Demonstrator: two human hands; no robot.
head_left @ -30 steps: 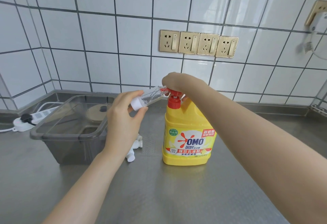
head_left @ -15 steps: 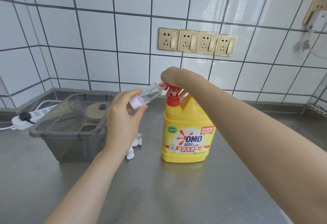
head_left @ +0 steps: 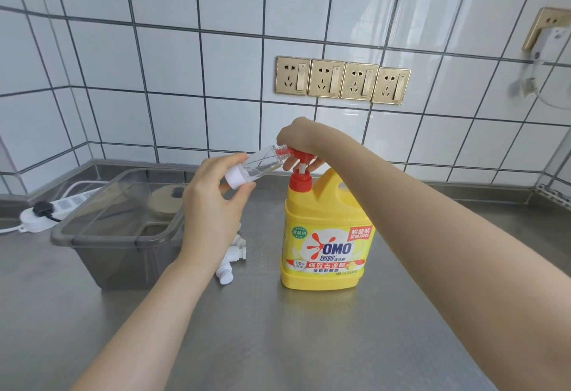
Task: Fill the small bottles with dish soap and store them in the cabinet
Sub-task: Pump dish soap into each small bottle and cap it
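A yellow dish soap jug with a red pump stands on the steel counter. My right hand rests over the pump head, fingers curled around it. My left hand holds a small clear bottle tilted, its open neck against the red spout and its white base toward me. A little pale liquid lies inside the bottle. Small white bottle caps lie on the counter behind my left wrist.
A grey translucent plastic bin sits left of the jug with a round lid-like item inside. A white power strip lies by the back left wall. Gold wall sockets are above. Bare steel counter spreads in front.
The pump head has risen, showing its white stem above the red collar. The small bottle stays at the spout, and the view has shifted slightly.
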